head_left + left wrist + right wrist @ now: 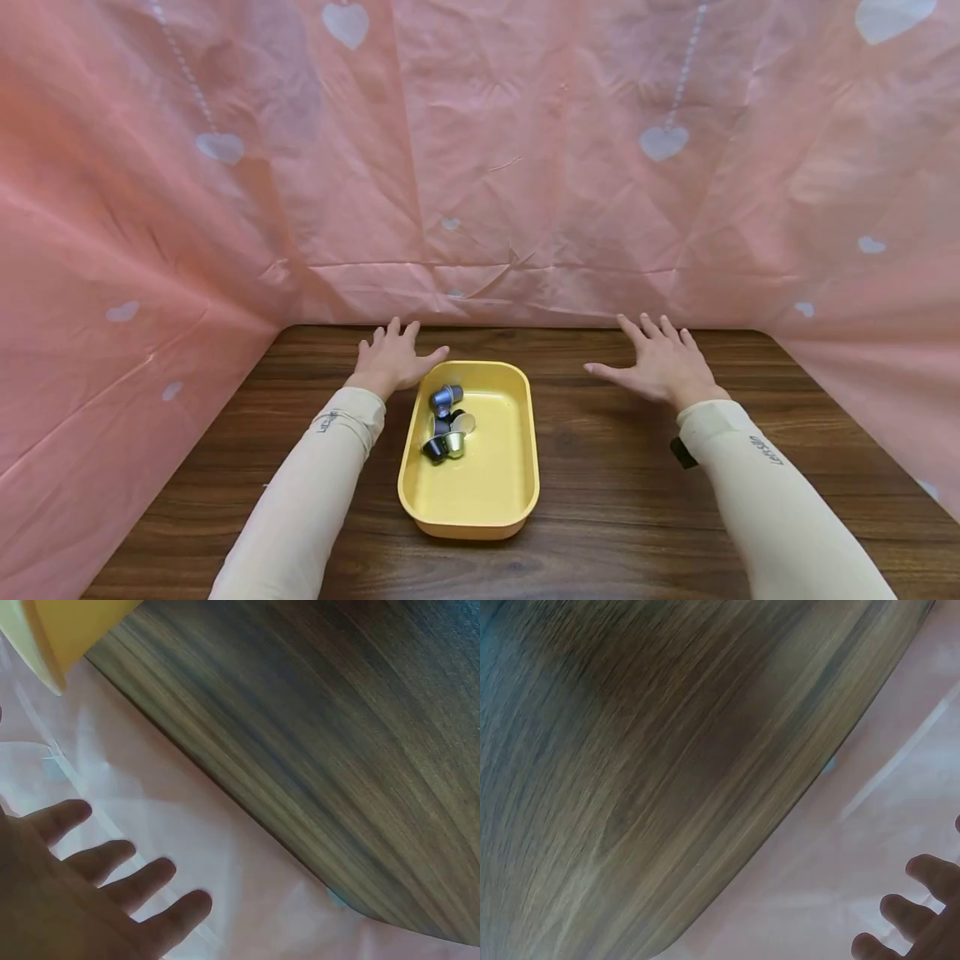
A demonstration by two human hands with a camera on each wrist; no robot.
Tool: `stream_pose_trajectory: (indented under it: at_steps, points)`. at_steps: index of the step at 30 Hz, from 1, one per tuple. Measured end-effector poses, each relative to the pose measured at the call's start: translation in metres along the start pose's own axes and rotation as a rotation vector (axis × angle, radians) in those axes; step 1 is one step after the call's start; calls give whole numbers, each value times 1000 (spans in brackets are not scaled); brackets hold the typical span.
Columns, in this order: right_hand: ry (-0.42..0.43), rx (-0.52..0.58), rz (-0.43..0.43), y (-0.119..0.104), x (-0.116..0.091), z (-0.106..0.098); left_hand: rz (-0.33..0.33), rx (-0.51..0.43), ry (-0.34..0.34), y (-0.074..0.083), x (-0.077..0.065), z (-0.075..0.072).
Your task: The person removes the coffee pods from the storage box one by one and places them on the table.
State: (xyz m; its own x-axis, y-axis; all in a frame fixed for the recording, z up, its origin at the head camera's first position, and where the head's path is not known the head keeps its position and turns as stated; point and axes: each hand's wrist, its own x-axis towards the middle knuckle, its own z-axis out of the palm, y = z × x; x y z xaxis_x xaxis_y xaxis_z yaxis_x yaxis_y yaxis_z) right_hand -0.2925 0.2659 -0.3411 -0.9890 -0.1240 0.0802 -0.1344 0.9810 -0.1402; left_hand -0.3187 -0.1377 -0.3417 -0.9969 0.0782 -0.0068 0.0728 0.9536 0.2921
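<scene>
A yellow tray with rounded corners sits on the wooden table. Several small coffee capsules lie bunched in its left half: a blue one, a black one, a pale green one and others partly hidden. My left hand is spread at the tray's far left corner; its thumb appears near the rim, and whether it touches I cannot tell. Well to the tray's right, my right hand is held out with fingers apart. Neither hand holds anything.
A pink curtain with white hearts hangs behind the table and along both sides. The far table edge runs just in front of it. A small dark object shows beneath the right cuff.
</scene>
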Motion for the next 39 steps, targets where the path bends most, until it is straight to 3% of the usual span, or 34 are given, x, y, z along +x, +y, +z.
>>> stream_pose_trajectory:
  at_steps: [16, 30, 39]
  points:
    - [44, 89, -35, -29, 3, -1, -6, -119, -95, -15, -8, 3]
    - [60, 173, -72, -43, 2, -3, -65, -394, -219, -31, -14, 12]
    - [76, 197, -97, -51, -1, 0, -64, -657, -337, -38, -29, 10]
